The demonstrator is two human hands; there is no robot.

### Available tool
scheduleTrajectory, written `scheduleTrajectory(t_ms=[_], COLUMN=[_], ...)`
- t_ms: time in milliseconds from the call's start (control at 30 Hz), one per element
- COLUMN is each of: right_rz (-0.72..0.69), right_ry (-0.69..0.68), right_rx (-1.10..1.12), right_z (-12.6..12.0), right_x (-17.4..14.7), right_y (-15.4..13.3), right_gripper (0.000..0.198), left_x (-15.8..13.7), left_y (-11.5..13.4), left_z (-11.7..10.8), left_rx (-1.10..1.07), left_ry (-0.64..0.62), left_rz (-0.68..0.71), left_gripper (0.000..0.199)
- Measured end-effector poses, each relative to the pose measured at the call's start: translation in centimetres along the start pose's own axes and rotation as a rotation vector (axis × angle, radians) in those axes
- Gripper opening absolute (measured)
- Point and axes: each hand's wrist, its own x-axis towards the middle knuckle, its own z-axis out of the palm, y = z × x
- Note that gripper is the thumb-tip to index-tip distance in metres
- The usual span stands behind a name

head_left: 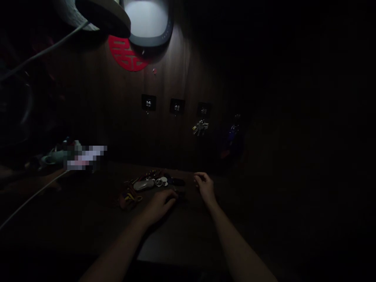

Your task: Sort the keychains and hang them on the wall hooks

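In the dim head view, my left hand (161, 203) rests low over the dark tabletop with its fingers curled, close to a small dark thing (181, 193) that is hard to make out. To the right, my right hand (205, 187) is held with thumb and fingertips together; anything between them is too dark to see. Beyond my left hand lies a bunch of items: a grey oval piece (143, 185), a metal key ring (159, 182), and a black elongated piece (178, 182). A reddish-brown bundle with yellow cord (128, 199) lies to their left.
On the dark wood wall, several square hooks (148, 102) form a row; keys (201, 127) hang from the right one. A red round paper-cut (126, 55) and a lit lamp (148, 21) are above. A white cable (35, 197) crosses at left, near a green item (54, 157).
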Motion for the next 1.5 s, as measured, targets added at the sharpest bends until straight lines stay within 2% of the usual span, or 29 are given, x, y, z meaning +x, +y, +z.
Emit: scheduleTrajectory(t_ms=[100, 233, 300, 500, 600, 767, 967, 1100, 1167, 1333, 1500], right_rz=[-0.048, -0.253, -0.299, -0.333, -0.351, -0.374, -0.418, -0.412, -0.394, -0.357, -0.307], right_ry=[-0.066, -0.166, -0.216, -0.337, -0.383, -0.529, -0.658, -0.737, -0.765, -0.804, -0.788], right_rx=[-0.071, -0.207, -0.273, -0.399, -0.42, -0.499, -0.499, -0.511, -0.531, -0.563, -0.455], right_z=[0.3, 0.7, 0.9, 0.9, 0.9, 1.0, 0.8, 0.5, 0.4, 0.2, 0.5], right_x=[-0.4, -1.1, -1.4, -1.9, -2.0, -2.6, -2.9, -3.0, -3.1, -3.5, -3.6], right_y=[-0.1, -0.2, -0.3, -0.7, -0.8, -1.3, -1.7, -1.9, -2.1, -2.5, -2.6], right_gripper=[0.022, 0.015, 0.015, 0.015, 0.016, 0.017, 0.022, 0.016, 0.015, 0.029, 0.021], left_x=[-0.1, -0.2, -0.2, 0.0, 0.0, 0.1, 0.0, -0.1, -0.1, -0.2, -0.1], left_y=[-0.3, -0.9, -1.2, -1.8, -1.6, -1.7, -2.0, -1.6, -1.4, -1.4, -1.9], left_z=[-0.1, -0.5, -0.7, -1.1, -1.2, -1.5, -1.7, -1.9, -2.0, -2.0, -1.9], left_rx=[-0.003, 0.039, 0.086, 0.213, 0.239, 0.297, 0.341, 0.379, 0.389, 0.39, 0.357], left_ry=[-0.005, 0.021, 0.052, 0.14, 0.144, 0.21, 0.261, 0.273, 0.278, 0.299, 0.306], left_rz=[0.026, 0.039, 0.016, -0.097, -0.134, -0.207, -0.231, -0.293, -0.311, -0.363, -0.327], left_gripper=[0.018, 0.019, 0.018, 0.019, 0.019, 0.019, 0.022, 0.024, 0.024, 0.024, 0.024])
